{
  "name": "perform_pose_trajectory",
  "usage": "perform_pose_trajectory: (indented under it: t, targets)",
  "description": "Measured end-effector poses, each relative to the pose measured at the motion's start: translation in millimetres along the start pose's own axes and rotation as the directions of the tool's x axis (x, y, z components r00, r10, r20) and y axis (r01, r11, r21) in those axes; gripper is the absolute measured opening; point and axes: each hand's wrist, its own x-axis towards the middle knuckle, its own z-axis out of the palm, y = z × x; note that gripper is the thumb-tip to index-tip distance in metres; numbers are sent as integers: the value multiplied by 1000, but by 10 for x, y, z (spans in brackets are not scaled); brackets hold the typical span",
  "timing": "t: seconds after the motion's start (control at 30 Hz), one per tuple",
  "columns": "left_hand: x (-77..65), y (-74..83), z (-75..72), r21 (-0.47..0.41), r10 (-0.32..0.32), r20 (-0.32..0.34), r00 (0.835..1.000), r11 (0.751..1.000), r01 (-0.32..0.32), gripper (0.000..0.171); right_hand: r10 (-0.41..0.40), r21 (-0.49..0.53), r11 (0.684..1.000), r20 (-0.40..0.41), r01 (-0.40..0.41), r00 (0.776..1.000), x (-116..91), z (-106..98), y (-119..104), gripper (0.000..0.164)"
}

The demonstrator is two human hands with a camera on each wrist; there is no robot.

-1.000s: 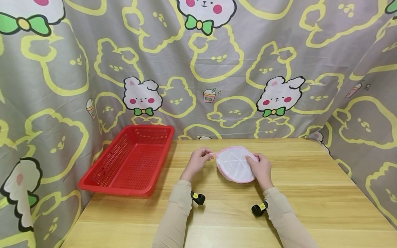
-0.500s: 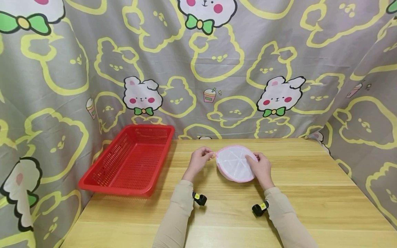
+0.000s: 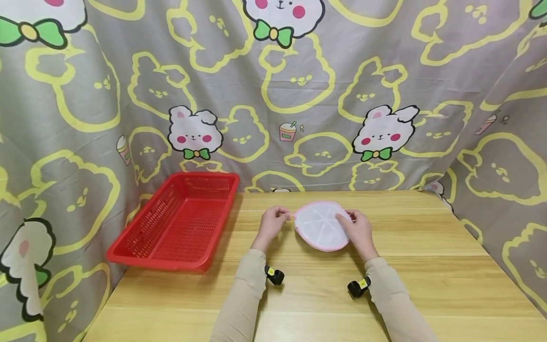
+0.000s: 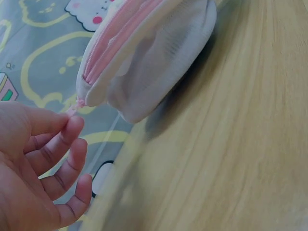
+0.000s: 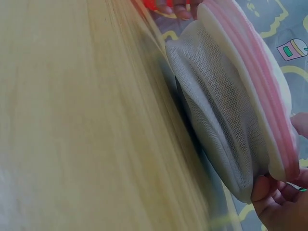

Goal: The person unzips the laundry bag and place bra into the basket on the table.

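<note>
A round white mesh laundry bag [image 3: 321,227] with pink trim is held between the hands over the table. Spoke-like lines cross its top face. Around its side runs a pink zip [image 4: 113,45], drawn together along the part in the left wrist view. My left hand [image 3: 272,225] pinches a small pink zip pull [image 4: 74,108] at the zip's end between thumb and index finger, its other fingers loosely bent. At the far end, my right hand [image 3: 358,229] grips the bag's edge, thumb on top and fingers underneath. Grey mesh sags below the zip in the right wrist view.
To the left on the wooden table [image 3: 410,285] stands a red perforated plastic basket [image 3: 213,242]. A patterned grey curtain [image 3: 316,104] hangs behind and along both sides. Small black wrist cameras are strapped on both sleeves.
The bag has shifted slightly left and tilted, so less of its side shows below the left rim. Both hands keep their hold and have barely moved.
</note>
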Motion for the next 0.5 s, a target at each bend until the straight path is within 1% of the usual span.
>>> perform_pose_trajectory:
  t: [0.23, 0.33, 0.5]
  targets:
    - [2, -69, -2, 56, -19, -8, 1000, 998, 20, 9, 4, 2, 1000, 25, -4, 1000, 6, 10, 0, 49]
    - [-1, -93, 1, 58, -24, 7, 1000, 998, 24, 9, 5, 6, 1000, 33, -5, 999, 8, 12, 2, 49]
    - [2, -129, 17, 44, -51, 31, 998, 998, 50, 9, -3, 8, 1000, 35, 3, 999, 6, 12, 10, 49]
